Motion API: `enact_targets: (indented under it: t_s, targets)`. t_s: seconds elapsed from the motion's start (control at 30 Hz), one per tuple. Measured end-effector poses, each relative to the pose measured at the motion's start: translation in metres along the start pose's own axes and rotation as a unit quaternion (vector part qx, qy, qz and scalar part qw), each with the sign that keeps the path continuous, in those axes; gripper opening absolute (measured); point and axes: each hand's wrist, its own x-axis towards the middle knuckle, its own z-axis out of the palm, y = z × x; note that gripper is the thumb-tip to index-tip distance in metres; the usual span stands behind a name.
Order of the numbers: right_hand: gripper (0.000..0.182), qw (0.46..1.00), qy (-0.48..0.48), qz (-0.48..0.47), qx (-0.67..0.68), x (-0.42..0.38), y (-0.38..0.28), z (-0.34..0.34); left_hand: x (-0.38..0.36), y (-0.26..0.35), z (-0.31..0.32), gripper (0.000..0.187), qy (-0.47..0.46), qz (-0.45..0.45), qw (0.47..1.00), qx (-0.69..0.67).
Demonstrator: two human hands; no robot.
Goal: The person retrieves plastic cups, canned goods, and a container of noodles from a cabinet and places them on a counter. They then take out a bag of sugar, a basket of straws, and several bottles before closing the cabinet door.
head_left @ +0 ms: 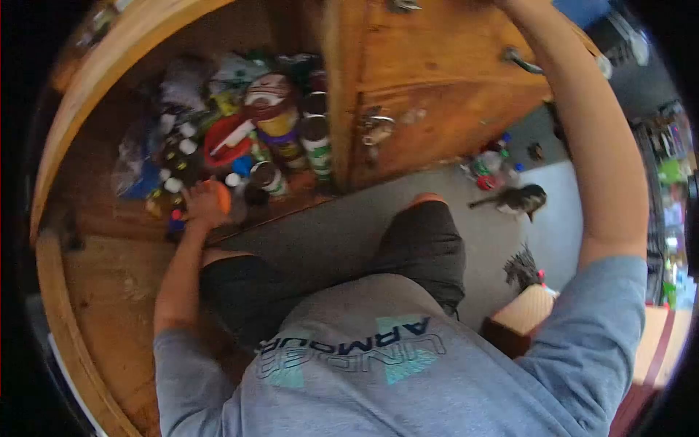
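My left hand (204, 209) reaches into the low wooden cabinet (95, 211), its fingers curled at the edge of an orange-lidded jar (220, 197). Close around it stand small bottles with white caps (173, 185), a blue-capped item (242, 166) and a can with a dark top (268, 178). A red dish or scoop (227, 142) with a white handle-like piece lies just behind. My right hand (477, 4) is up at the top edge of the view, by the wooden door (437, 95); its fingers are cut off and dark.
Tall canisters (317, 146) and a large jar (273, 102) crowd the cabinet's right side, with plastic bags (189, 84) behind. On the grey floor to the right a cat (523, 198) is near several plastic bottles (489, 164). A wooden box (526, 309) stands beside my right side.
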Motion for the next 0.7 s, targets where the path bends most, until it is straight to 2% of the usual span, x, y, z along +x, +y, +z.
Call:
enact_targets:
  t_s: [0.13, 0.17, 0.23, 0.27, 0.3, 0.33, 0.37, 0.4, 0.47, 0.53, 0.57, 0.63, 0.67, 0.7]
  targets:
    - [0.072, 0.998, -0.035, 0.021, 0.052, -0.005, -0.017, 0.001, -0.014, -0.006, 0.013, 0.127, 0.053, -0.005, 0.999, 0.002]
    - [0.072, 0.996, -0.034, 0.016, 0.077, -0.002, -0.01, 0.003, -0.024, -0.01, 0.011, 0.127, 0.052, -0.03, 0.998, -0.001]
    - [0.068, 0.998, -0.059, 0.016, 0.029, 0.001, 0.023, 0.002, -0.042, -0.01, 0.006, 0.127, 0.112, 0.018, 0.993, -0.017]
    - [0.066, 0.998, -0.064, 0.012, 0.011, 0.008, 0.035, 0.006, -0.056, -0.016, -0.003, 0.127, 0.12, -0.008, 0.993, -0.018]
    - [0.063, 0.997, -0.069, 0.01, -0.017, 0.012, 0.046, 0.007, -0.068, -0.016, -0.012, 0.128, 0.119, 0.012, 0.993, -0.02]
    - [0.061, 0.997, -0.069, 0.007, -0.04, 0.018, 0.045, 0.014, -0.081, -0.019, -0.024, 0.129, 0.122, 0.027, 0.992, -0.021]
    - [0.069, 0.995, -0.076, 0.039, 0.05, 0.014, 0.028, 0.011, -0.095, -0.02, -0.043, 0.129, 0.136, 0.002, 0.991, -0.018]
    - [0.076, 0.984, -0.086, 0.069, 0.142, 0.005, 0.012, 0.003, -0.111, -0.017, -0.063, 0.127, 0.113, 0.005, 0.994, -0.013]
    - [0.077, 0.992, -0.058, 0.067, 0.095, 0.003, 0.013, 0.004, -0.143, -0.015, -0.094, 0.125, 0.098, -0.015, 0.995, -0.009]
    - [0.08, 0.987, -0.068, 0.073, 0.126, 0.002, 0.008, 0.003, -0.169, -0.015, -0.122, 0.124, 0.141, 0.05, 0.988, -0.031]
    - [0.082, 0.983, -0.086, 0.085, 0.137, 0.002, 0.007, 0.0, -0.186, -0.013, -0.14, 0.124, 0.148, 0.04, 0.988, -0.029]
    - [0.083, 0.98, -0.078, 0.079, 0.166, 0.001, 0.007, 0.001, -0.225, -0.008, -0.178, 0.118, 0.184, 0.089, 0.977, -0.053]
    - [0.084, 0.976, -0.077, 0.079, 0.187, 0.001, 0.007, 0.002, -0.243, -0.008, -0.196, 0.118, 0.188, 0.083, 0.977, -0.052]
    - [0.084, 0.976, -0.075, 0.075, 0.192, 0.001, 0.008, 0.002, -0.26, -0.01, -0.217, 0.116, 0.182, 0.128, 0.971, -0.086]
